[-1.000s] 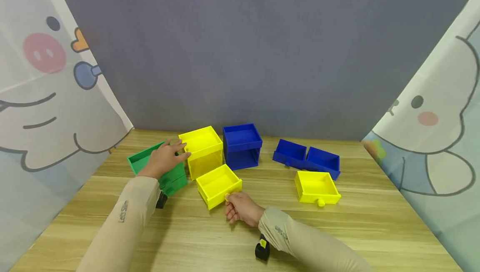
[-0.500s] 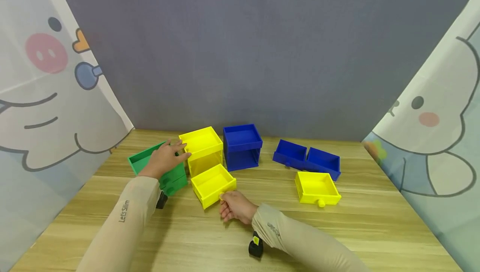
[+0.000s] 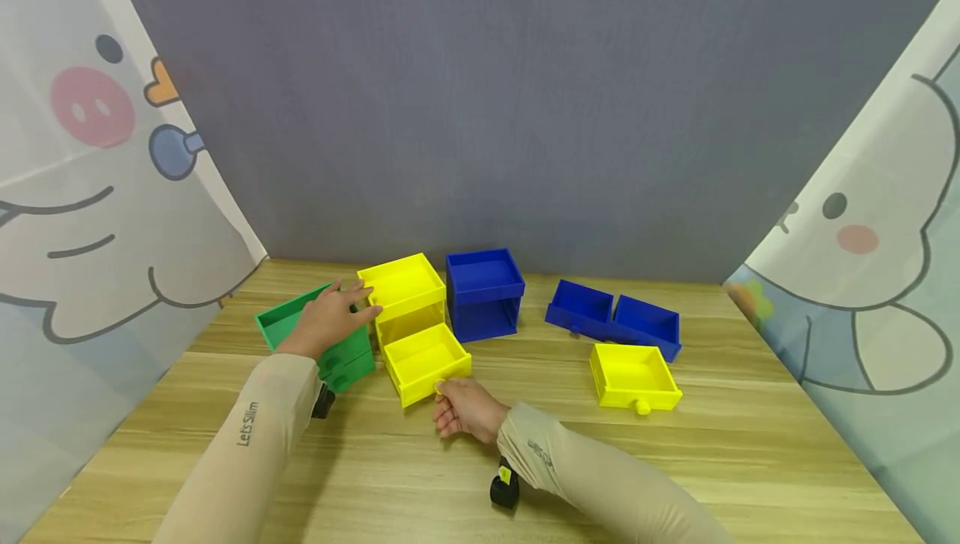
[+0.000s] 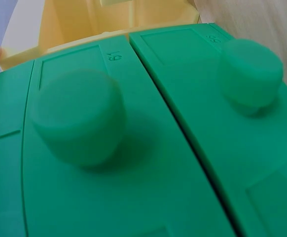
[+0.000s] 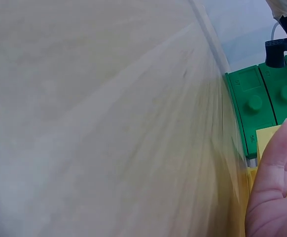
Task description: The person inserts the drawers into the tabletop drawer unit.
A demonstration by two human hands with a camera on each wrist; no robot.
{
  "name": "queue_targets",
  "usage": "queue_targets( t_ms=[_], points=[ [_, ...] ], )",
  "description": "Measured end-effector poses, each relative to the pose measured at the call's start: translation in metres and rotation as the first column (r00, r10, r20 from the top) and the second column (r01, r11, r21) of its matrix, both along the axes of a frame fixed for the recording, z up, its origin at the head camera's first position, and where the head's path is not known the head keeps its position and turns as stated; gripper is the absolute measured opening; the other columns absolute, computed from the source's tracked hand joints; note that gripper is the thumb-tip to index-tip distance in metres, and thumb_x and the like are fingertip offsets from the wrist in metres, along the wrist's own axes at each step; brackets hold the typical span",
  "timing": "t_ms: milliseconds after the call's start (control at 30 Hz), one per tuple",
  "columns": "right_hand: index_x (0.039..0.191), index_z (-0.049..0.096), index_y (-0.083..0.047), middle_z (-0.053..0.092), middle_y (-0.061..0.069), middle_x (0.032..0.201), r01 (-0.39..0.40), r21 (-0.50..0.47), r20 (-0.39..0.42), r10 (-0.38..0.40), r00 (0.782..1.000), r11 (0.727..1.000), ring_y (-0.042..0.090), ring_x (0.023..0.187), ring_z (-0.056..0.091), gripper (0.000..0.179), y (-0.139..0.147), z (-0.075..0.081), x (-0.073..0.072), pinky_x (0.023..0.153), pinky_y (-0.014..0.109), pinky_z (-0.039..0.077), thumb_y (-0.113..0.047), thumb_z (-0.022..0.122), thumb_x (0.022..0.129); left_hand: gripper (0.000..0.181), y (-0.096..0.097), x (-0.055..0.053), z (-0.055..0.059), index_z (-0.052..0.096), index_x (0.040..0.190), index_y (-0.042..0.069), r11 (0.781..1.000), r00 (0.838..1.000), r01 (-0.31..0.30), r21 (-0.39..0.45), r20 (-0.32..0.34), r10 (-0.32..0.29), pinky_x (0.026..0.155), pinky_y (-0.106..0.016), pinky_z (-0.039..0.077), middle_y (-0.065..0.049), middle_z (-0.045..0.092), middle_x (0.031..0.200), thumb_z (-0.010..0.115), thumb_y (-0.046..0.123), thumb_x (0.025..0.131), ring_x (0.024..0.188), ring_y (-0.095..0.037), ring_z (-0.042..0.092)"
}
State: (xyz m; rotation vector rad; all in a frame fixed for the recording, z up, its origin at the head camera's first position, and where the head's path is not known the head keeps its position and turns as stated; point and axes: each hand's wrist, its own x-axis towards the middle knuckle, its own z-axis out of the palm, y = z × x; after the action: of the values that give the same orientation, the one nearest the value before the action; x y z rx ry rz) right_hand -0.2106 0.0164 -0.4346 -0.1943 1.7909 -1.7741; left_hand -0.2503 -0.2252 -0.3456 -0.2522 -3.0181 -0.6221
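Note:
In the head view my right hand (image 3: 471, 411) pinches the round knob of a small yellow drawer (image 3: 418, 389). That drawer's back end sits at the lower opening of the yellow cabinet (image 3: 411, 302), most of it still sticking out in front. My left hand (image 3: 327, 324) reaches over the green cabinet (image 3: 354, 354), fingers extended, with fingertips on the left top edge of the yellow cabinet. Green drawer fronts with a round knob (image 4: 79, 118) fill the left wrist view. In the right wrist view my right thumb (image 5: 274, 173) overlaps yellow plastic.
A blue cabinet (image 3: 486, 286) with an open front stands right of the yellow one. Further right lie two blue drawers (image 3: 581, 311) and another yellow drawer (image 3: 636, 395) on the wooden table (image 3: 750, 461). A grey backdrop (image 3: 600, 111) rises behind.
My right hand has moved left and slightly away from me with the yellow drawer, bringing its back end to the yellow cabinet's opening. The left hand has kept its place.

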Motion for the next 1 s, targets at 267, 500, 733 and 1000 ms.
queue_targets(
  t_ms=[267,500,733,1000],
  points=[
    [0.084,0.047,-0.007,0.053,0.002,0.065,0.033,-0.015,0.005,-0.033,0.999,0.999,0.008,0.051,0.048,0.021,-0.004,0.001,-0.006,0.048,0.018,0.045,-0.013,0.035,0.101,0.058,-0.001,0.0,-0.001,0.044,0.142,0.0,1.0,1.0,-0.007,0.011,0.011,0.007,0.1,-0.072,0.02,-0.02,0.034,0.149,0.055,0.036,0.097,0.138,-0.05,0.015],
    [0.083,0.046,-0.008,0.053,0.002,0.065,0.042,-0.019,0.011,-0.041,0.999,0.999,0.007,0.05,0.049,0.021,-0.008,-0.001,-0.008,0.048,0.018,0.046,-0.013,0.036,0.101,0.059,0.001,-0.001,0.0,0.043,0.143,0.001,1.0,1.0,-0.013,0.012,0.022,0.012,0.1,-0.072,0.019,-0.02,0.034,0.149,0.055,0.036,0.097,0.139,-0.048,0.014],
    [0.082,0.046,-0.009,0.052,0.001,0.064,0.042,0.014,0.01,-0.042,0.999,0.999,0.008,0.05,0.048,0.023,-0.012,-0.001,-0.006,0.048,0.019,0.045,-0.013,0.036,0.102,0.058,0.0,0.0,-0.002,0.043,0.143,0.001,1.0,0.999,-0.017,0.016,0.031,0.016,0.1,-0.073,0.018,-0.02,0.033,0.149,0.055,0.036,0.098,0.139,-0.048,0.014],
    [0.08,0.046,-0.009,0.052,0.002,0.064,0.068,0.025,0.012,-0.068,0.998,0.997,0.007,0.049,0.048,0.024,-0.016,0.003,-0.013,0.046,0.018,0.045,-0.013,0.036,0.101,0.057,0.0,0.0,0.0,0.043,0.142,0.001,1.0,1.0,-0.01,0.014,0.014,0.01,0.101,-0.071,0.019,-0.02,0.034,0.149,0.055,0.035,0.097,0.139,-0.049,0.014]
  ],
)
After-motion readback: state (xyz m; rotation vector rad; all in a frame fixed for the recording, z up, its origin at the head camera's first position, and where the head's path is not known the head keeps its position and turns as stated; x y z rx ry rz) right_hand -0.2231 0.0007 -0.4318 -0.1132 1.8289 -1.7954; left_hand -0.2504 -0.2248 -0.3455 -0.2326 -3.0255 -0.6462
